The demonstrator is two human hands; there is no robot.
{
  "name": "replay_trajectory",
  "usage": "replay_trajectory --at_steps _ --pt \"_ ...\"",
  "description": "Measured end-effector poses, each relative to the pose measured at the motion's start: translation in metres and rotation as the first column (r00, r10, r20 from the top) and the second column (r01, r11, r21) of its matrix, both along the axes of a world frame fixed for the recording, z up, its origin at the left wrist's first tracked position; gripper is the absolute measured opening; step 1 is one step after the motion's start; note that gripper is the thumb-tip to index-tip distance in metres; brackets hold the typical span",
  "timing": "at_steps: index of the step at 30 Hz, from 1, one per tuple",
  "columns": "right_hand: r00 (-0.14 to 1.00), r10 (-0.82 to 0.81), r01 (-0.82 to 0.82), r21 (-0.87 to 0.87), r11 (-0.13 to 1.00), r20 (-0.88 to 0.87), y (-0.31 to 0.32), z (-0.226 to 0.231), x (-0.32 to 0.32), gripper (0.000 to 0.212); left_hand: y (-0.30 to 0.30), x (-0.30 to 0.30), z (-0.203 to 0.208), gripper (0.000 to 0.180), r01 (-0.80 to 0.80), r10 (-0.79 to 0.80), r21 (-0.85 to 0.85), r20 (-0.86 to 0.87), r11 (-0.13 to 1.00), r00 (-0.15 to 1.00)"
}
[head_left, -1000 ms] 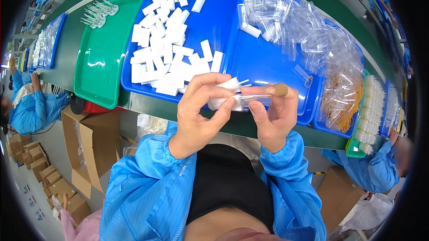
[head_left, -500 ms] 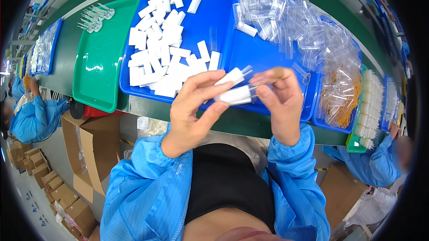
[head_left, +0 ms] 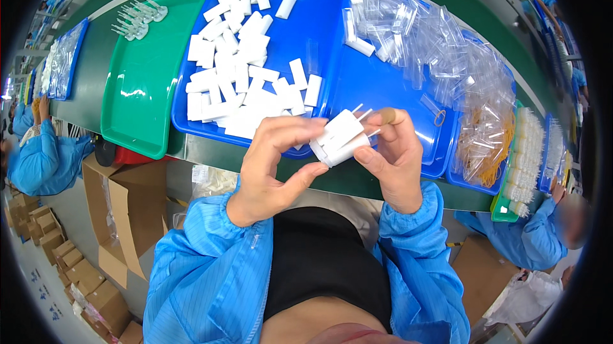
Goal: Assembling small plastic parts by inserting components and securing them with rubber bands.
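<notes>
A small bundle of white blocks is held between my hands, above the near edge of the blue trays. Thin pale prongs stick out of its right end. My left hand grips the bundle's left end between the fingers above and the thumb below. At the other end, my right hand pinches it near the prongs with thumb and fingers; one fingertip has a tan cover. Many loose white blocks lie heaped in the blue tray just beyond my left hand.
Clear plastic sleeves are piled in a second blue tray. Yellow-orange bands lie under more sleeves at right. The green tray at left holds several white pronged pieces. A cardboard box stands below; co-workers sit on both sides.
The bundle has turned so its prongs point up and right, and its white ends show more. My right hand has shifted slightly left and down, closer to my left hand.
</notes>
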State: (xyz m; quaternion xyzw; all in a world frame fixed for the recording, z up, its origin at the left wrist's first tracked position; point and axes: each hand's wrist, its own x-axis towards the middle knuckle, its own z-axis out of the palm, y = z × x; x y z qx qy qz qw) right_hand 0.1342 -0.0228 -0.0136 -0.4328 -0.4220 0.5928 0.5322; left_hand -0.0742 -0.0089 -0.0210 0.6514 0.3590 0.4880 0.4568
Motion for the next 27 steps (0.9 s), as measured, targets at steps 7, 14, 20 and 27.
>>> replay_trajectory --at_steps 7,14,20,27 --pt "0.949 0.086 -0.159 0.226 0.961 0.302 0.018 0.015 -0.002 0.036 0.014 -0.012 0.006 0.036 0.213 -0.182 -0.204 0.159 0.955 0.97" --pt "0.516 -0.277 -0.336 0.489 0.805 0.81 0.106 0.023 -0.012 0.022 0.022 -0.03 0.002 0.032 -0.089 0.13 -0.229 0.172 0.969 0.977" --pt "-0.233 -0.408 -0.542 0.23 0.808 0.883 0.137 -0.006 -0.052 0.019 0.023 -0.027 0.001 0.031 -0.204 0.231 -0.164 0.166 0.965 0.959" --pt "0.376 -0.247 -0.33 0.379 0.865 0.893 0.146 -0.006 -0.049 0.023 0.018 -0.032 -0.002 0.027 -0.248 0.25 -0.056 0.023 0.967 0.968"
